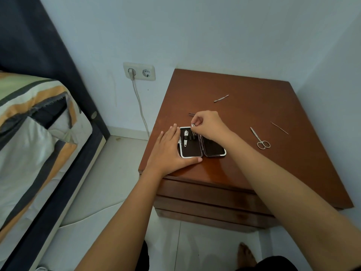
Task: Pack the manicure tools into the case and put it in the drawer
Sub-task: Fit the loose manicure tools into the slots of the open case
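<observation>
A small black manicure case (214,149) with a silver rim lies spread flat near the front left of the brown nightstand (254,106). One nail clipper (185,139) sits strapped in its left half. My left hand (172,151) lies flat along the case's left edge, thumb under its front rim. My right hand (209,124) pinches a small metal tool (193,126) at the top of the left half. Tweezers (191,114) lie just behind that hand. Loose on the top are a cuticle pusher (221,98), scissors (260,138) and a thin pick (279,128).
The nightstand's drawer fronts (205,200) are closed below the top. A bed with striped bedding (33,133) stands at the left. A wall socket (139,71) with a plugged cable is behind. My bare foot (246,255) is on the tiled floor.
</observation>
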A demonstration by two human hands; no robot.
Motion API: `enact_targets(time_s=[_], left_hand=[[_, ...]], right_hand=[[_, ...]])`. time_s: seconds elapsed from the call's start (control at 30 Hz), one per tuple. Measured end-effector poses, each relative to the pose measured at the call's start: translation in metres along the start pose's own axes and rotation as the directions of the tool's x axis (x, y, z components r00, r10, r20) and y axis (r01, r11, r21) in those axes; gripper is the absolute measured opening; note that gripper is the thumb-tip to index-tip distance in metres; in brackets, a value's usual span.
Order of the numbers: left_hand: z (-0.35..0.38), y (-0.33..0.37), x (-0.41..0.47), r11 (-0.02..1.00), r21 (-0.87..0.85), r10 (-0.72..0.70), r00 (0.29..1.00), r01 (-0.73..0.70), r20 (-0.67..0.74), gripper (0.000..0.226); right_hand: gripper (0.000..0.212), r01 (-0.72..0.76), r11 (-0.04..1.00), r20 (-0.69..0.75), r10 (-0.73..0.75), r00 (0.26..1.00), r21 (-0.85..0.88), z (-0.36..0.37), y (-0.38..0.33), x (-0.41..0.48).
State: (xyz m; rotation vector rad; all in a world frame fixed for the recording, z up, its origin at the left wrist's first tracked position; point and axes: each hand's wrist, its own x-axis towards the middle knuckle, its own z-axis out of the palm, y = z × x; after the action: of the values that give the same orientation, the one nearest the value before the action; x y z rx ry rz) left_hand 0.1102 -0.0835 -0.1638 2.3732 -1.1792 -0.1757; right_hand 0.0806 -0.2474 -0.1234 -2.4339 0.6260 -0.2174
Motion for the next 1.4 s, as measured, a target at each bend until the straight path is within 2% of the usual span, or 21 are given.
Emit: enact_targets(time_s=[0.13, 0.2, 0.43, 0.57, 0.67, 0.73, 0.8, 0.87, 0.97, 1.07, 1.23, 1.4], left_hand=[[0.003, -0.003, 0.002, 1.000, 0.001, 0.016, 1.000, -0.016, -0.011, 0.112], [0.004, -0.004, 0.002, 1.000, 0.003, 0.016, 1.000, -0.016, -0.015, 0.112], [0.005, -0.005, 0.003, 1.000, 0.017, 0.011, 1.000, -0.011, -0.020, 0.111], [0.005, -0.005, 0.004, 1.000, 0.020, 0.016, 0.999, -0.015, -0.033, 0.111], [0.005, -0.005, 0.004, 1.000, 0.024, 0.012, 0.999, -0.011, -0.032, 0.113], [0.004, -0.004, 0.003, 1.000, 0.029, 0.003, 1.000, -0.002, -0.025, 0.113], [0.004, -0.003, 0.003, 0.999, 0.048, -0.009, 1.000, 0.009, -0.013, 0.112], [0.003, -0.001, 0.003, 0.998, 0.065, -0.021, 1.000, 0.021, -0.001, 0.112], [0.004, 0.002, 0.003, 0.996, 0.074, -0.047, 0.999, 0.046, 0.012, 0.112], [0.006, 0.006, 0.002, 0.993, 0.091, -0.083, 0.996, 0.081, 0.019, 0.112], [0.011, 0.008, 0.000, 0.989, 0.092, -0.115, 0.993, 0.114, 0.015, 0.112], [0.007, 0.007, -0.004, 0.992, 0.077, -0.105, 0.993, 0.101, 0.048, 0.105]], right_hand=[[0.021, 0.105, 0.990, 0.060, -0.100, 0.993, -0.098, 0.003, 0.002, -0.006], [0.018, 0.130, 0.983, 0.067, -0.122, 0.990, -0.129, 0.005, 0.002, -0.009], [0.009, 0.073, 0.993, 0.087, -0.065, 0.994, -0.089, 0.001, 0.002, -0.010], [0.016, 0.178, 0.977, 0.027, -0.176, 0.984, -0.121, 0.012, 0.005, -0.024], [0.027, 0.221, 0.973, -0.023, -0.223, 0.975, -0.069, 0.016, 0.009, -0.043], [0.027, 0.177, 0.984, -0.125, -0.176, 0.977, 0.004, 0.006, 0.016, -0.055], [0.022, 0.080, 0.995, -0.252, -0.064, 0.965, 0.053, -0.013, 0.033, -0.067], [0.017, -0.042, 0.996, -0.364, 0.068, 0.929, 0.077, -0.034, 0.059, -0.080], [0.011, -0.225, 0.971, -0.447, 0.235, 0.863, 0.075, -0.057, 0.097, -0.099], [0.009, -0.310, 0.945, -0.463, 0.321, 0.826, 0.103, -0.062, 0.118, -0.108], [0.011, -0.333, 0.939, -0.454, 0.333, 0.826, 0.084, -0.058, 0.121, -0.103], [0.018, -0.413, 0.910, -0.314, 0.385, 0.868, -0.025, -0.061, 0.113, -0.095]])
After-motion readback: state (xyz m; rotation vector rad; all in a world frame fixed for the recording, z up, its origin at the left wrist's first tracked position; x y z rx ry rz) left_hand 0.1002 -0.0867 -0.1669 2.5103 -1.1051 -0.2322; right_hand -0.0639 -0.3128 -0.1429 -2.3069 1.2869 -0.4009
